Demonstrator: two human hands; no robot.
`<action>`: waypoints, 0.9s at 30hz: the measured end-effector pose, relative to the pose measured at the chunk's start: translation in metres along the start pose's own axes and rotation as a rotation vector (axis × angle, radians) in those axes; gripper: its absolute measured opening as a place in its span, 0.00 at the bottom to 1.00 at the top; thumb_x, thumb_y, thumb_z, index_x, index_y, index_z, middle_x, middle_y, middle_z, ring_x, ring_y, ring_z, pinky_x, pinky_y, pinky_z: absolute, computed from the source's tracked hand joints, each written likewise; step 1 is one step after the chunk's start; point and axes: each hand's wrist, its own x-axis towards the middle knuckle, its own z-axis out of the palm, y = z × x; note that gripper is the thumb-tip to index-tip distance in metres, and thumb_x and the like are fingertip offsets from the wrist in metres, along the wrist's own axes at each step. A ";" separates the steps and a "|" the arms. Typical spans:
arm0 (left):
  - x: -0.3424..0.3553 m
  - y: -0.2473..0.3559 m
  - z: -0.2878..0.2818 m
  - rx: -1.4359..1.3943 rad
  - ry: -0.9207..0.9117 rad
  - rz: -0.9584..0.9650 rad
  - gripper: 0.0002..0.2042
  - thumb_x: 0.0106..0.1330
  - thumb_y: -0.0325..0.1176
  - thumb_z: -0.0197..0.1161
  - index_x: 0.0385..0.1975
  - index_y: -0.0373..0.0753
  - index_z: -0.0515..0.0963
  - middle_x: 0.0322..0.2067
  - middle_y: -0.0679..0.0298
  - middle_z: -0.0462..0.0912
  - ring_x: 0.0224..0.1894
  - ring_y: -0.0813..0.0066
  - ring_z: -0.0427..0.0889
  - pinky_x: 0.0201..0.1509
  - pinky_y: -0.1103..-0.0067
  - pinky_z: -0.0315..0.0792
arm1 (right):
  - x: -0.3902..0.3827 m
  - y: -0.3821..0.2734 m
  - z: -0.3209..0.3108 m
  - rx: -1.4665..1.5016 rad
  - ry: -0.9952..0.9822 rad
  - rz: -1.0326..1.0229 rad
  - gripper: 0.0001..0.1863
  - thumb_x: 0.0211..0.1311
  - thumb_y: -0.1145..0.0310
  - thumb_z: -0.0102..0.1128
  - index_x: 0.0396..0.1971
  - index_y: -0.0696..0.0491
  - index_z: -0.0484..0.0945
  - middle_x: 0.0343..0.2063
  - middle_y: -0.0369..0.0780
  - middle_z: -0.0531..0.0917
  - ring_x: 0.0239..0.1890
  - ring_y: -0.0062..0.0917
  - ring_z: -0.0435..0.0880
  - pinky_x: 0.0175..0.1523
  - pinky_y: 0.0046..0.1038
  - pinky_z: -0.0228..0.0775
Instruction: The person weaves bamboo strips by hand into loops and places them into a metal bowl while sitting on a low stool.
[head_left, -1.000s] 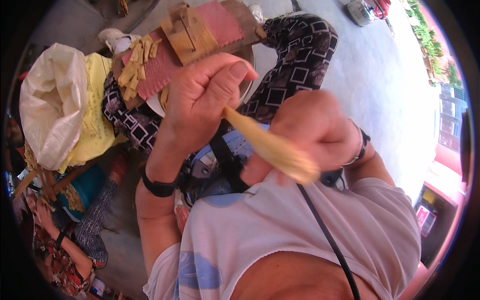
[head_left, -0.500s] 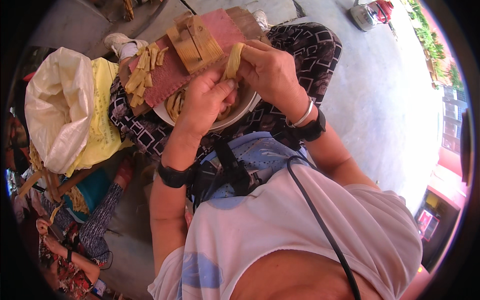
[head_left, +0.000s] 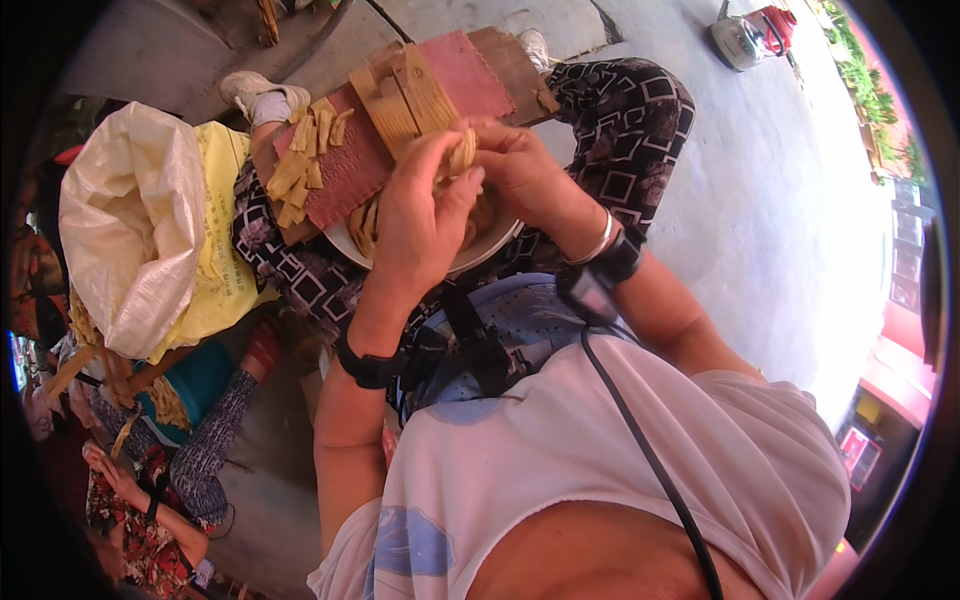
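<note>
My left hand and my right hand meet above a white bowl. Between their fingertips is a pale yellow flat strip, bent over into a short loop. Thumb and fingers of both hands are closed on it, though parts of the grip are hidden. Inside the bowl lie more yellowish strips, partly covered by my left hand. Just beyond my hands a wooden block with a slot rests on a pink mat. Several short folded strips are piled at the mat's left end.
A board lies under the mat, across my lap. To my left stands an open white and yellow woven sack. At lower left another person sits by a teal tub. A kettle stands far right on the floor.
The strip, raised as a longer loop before, is now bent smaller between my fingers. My left hand has turned, its fingers higher around the strip. My right hand has lowered slightly.
</note>
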 end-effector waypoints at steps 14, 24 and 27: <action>-0.045 -0.004 -0.020 -0.338 -0.005 -0.383 0.09 0.72 0.33 0.57 0.38 0.33 0.77 0.25 0.69 0.75 0.27 0.78 0.72 0.32 0.80 0.68 | 0.003 -0.016 -0.001 -0.476 0.249 -0.527 0.06 0.63 0.76 0.62 0.38 0.62 0.81 0.46 0.37 0.80 0.46 0.19 0.78 0.51 0.21 0.72; -0.026 0.006 -0.049 0.642 0.070 0.026 0.08 0.64 0.26 0.62 0.42 0.38 0.81 0.34 0.55 0.83 0.33 0.54 0.82 0.35 0.70 0.76 | 0.008 -0.080 0.009 -1.101 -0.238 -0.212 0.14 0.60 0.68 0.64 0.44 0.56 0.83 0.36 0.46 0.86 0.38 0.33 0.85 0.45 0.30 0.77; -0.021 0.004 -0.054 0.704 0.093 0.071 0.09 0.62 0.25 0.63 0.42 0.39 0.81 0.32 0.57 0.81 0.31 0.57 0.82 0.32 0.71 0.74 | 0.001 -0.085 0.004 -1.139 -0.316 -0.078 0.13 0.57 0.69 0.65 0.41 0.55 0.84 0.35 0.47 0.85 0.38 0.39 0.84 0.44 0.32 0.77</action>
